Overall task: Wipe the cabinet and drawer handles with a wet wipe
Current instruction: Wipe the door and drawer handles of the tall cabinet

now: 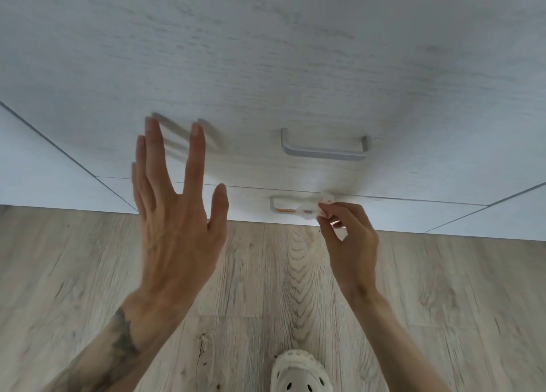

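Two silver bar handles sit on pale wood-grain drawer fronts. The upper handle [325, 147] is bare. On the lower handle [280, 206], my right hand [348, 238] pinches a crumpled white wet wipe [313, 207] against the bar's right part, which the wipe hides. My left hand [174, 214] is raised in front of the upper drawer front [266, 66], fingers spread, holding nothing. Its fingertips are close to the panel and cast a shadow on it; whether they touch I cannot tell.
Neighbouring cabinet fronts [44, 167] flank the drawers on the left and right. Below lies a light wood-plank floor [266, 288]. A white perforated clog [298, 374] on my foot shows at the bottom edge.
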### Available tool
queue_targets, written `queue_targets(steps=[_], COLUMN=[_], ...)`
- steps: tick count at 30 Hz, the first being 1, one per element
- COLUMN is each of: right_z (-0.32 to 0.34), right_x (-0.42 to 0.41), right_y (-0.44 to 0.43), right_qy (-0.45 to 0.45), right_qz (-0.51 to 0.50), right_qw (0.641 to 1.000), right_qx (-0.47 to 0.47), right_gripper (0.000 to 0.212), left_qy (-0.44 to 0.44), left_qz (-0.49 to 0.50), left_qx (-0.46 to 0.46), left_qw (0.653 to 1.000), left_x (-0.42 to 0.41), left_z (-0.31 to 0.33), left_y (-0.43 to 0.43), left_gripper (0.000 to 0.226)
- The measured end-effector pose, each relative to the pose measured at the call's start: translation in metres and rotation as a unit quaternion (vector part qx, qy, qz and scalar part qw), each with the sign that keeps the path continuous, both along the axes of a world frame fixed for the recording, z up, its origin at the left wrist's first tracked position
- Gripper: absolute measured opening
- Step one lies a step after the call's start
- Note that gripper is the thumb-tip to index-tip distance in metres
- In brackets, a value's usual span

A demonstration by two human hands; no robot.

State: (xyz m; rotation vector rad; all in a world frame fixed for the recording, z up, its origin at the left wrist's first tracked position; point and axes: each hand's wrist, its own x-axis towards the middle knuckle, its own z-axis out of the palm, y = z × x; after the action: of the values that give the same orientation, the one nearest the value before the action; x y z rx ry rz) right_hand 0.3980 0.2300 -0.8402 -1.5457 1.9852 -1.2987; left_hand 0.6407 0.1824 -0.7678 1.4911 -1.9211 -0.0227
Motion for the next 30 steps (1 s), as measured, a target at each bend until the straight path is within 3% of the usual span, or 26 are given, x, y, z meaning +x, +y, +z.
queue_targets(steps=[13, 17, 22, 27, 30], right_z=[-0.011, -0.012, -0.008, -0.013, -0.010], right_x=[0.000, -0.008, 0.014, -0.003, 0.016], right_y=[-0.012, -0.009, -0.020, -0.010, -0.021], right_qy=[0.161, 0.169, 0.190, 0.175, 0.180], right_qz=[0.075, 0.028, 0.082, 0.028, 0.063], right_qw=[0.983, 0.984, 0.978, 0.983, 0.981], right_qx=[-0.042, -0.043, -0.040, -0.044, -0.044], right_gripper=[0.021, 0.022, 0.020, 0.023, 0.021], left_qy=[-0.055, -0.064, -0.081, -0.099, -0.096], left_qz=[0.032, 0.036, 0.035, 0.031, 0.039], left_qx=[-0.159, -0.163, -0.156, -0.142, -0.140], left_qw=[0.985, 0.984, 0.984, 0.985, 0.985], left_x=[-0.012, -0.012, -0.008, -0.004, -0.006], left_z=[-0.030, -0.034, -0.032, -0.030, -0.030], left_y=[-0.062, -0.063, -0.058, -0.053, -0.054], left_gripper=[0.065, 0.070, 0.071, 0.075, 0.072])
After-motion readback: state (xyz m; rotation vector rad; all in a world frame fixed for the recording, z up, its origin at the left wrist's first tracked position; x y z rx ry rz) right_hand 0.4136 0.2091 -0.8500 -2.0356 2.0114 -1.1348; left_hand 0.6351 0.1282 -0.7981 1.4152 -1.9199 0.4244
